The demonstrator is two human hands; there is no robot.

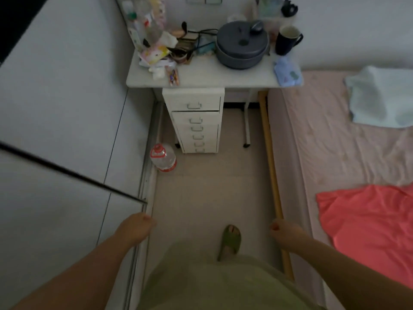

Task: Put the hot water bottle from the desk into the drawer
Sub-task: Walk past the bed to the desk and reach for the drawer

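A light blue hot water bottle lies on the right front corner of the white desk, partly over its edge. Under the desk stands a white drawer unit with several handled drawers, all closed. My left hand hangs low at the left, far from the desk, its fingers loosely curled and holding nothing. My right hand hangs low at the right by the bed's edge, also loosely curled and empty.
A grey lidded pot, a dark mug and a heap of small clutter crowd the desk. A big water bottle stands on the floor left of the drawers. A bed runs along the right, a wardrobe along the left.
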